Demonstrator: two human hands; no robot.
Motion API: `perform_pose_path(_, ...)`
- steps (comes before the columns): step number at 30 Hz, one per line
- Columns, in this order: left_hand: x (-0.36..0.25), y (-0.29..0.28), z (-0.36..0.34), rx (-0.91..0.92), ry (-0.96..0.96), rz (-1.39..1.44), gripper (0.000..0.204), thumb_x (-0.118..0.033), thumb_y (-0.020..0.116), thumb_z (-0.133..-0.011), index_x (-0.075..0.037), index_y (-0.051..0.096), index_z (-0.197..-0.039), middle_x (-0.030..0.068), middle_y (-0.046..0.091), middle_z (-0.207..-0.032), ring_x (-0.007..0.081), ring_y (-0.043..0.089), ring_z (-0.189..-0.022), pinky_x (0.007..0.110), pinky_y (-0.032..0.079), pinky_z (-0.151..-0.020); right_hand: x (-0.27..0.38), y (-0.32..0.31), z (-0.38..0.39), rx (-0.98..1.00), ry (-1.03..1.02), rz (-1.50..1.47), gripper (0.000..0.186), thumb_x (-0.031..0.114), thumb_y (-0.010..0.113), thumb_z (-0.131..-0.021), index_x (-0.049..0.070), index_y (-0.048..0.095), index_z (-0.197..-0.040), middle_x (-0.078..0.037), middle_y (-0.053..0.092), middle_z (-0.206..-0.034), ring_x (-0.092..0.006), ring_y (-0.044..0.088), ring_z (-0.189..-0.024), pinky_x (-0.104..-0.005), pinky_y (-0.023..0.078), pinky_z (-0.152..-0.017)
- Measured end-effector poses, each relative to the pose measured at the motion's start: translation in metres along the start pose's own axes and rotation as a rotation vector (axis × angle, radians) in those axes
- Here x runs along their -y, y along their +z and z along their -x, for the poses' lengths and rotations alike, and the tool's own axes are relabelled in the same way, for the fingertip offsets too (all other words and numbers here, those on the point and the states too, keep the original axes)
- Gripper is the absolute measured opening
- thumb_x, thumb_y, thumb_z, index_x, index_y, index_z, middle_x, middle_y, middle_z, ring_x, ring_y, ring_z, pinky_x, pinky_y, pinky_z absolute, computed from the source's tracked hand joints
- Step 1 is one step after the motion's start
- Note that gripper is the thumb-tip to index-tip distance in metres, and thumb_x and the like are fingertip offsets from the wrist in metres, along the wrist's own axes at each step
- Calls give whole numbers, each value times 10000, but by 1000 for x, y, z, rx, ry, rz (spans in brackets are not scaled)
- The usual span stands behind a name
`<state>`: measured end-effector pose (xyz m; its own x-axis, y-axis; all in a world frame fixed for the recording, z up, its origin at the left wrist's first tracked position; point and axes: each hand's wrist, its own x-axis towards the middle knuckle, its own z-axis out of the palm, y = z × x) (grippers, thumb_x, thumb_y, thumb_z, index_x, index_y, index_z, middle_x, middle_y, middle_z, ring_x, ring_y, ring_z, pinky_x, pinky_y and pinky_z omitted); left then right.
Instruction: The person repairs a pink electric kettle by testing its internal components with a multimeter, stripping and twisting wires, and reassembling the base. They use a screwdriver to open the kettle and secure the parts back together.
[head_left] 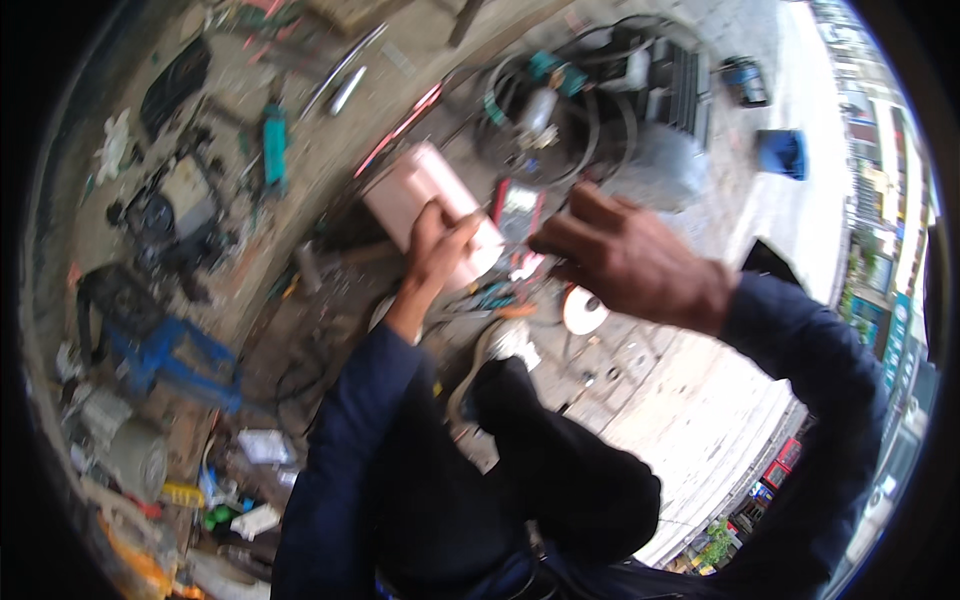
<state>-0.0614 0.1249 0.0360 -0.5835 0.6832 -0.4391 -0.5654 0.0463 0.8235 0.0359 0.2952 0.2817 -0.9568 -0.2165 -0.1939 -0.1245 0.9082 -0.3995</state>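
Note:
My left hand (436, 252) is closed on the lower side of a pale pink, box-shaped piece (415, 190), thumb lying across its face. The piece is tilted, its near right end pointing toward my other hand. My right hand (635, 260) is held just right of that end, blurred, with fingers curled together. Something thin and dark may stick out from its fingertips toward the pink piece, but it is too smeared to name. Beyond the gap between both hands lies a red-framed case with a grey face (517, 210). Several hand tools, among them pliers (490, 298), lie below on the ground.
An air compressor (665, 150) with coiled hose stands ahead. A blue bucket (782, 154) and a dark can (744, 82) are farther right. A white disc-shaped reel (585, 310) sits near my shoe (505, 350). Left are a teal power tool (274, 145), engine-like parts (180, 205) and a blue stool (180, 355).

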Motion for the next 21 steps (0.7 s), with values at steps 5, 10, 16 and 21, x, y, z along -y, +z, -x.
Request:
perform_pose_path(5,7,-5,-4,12,-97,-71,291,-64,719,-947,16,595,-1197,59,659,-1075,144,643,-937,309,558,-793,-9,-9,-31,490,643,-260,288,273,711,-905,0,721,-998,-193,691,-768,-387,730,-762,-479,566,-631)
perform_pose_path(10,20,-11,-4,14,-16,-115,272,-57,712,-951,11,600,-1189,64,670,-1061,149,653,-905,305,559,-774,-6,-5,-35,466,312,99,185,218,706,-858,43,763,-837,-161,735,-788,-326,748,-731,-422,574,-586)
perform_pose_path(16,11,-6,0,3,91,-55,246,-145,766,-933,9,608,-1043,72,675,-864,153,642,-698,320,520,-635,13,1,-35,427,353,71,140,156,676,-905,21,703,-877,-172,698,-785,-276,726,-674,-398,535,-496)
perform_pose_path(21,9,-9,4,-18,68,-91,271,-182,774,-915,1,619,-1042,75,685,-855,163,652,-710,334,528,-669,0,-12,-41,608,1165,-701,285,249,678,-902,-25,740,-850,-207,739,-792,-360,760,-800,-463,590,-651)
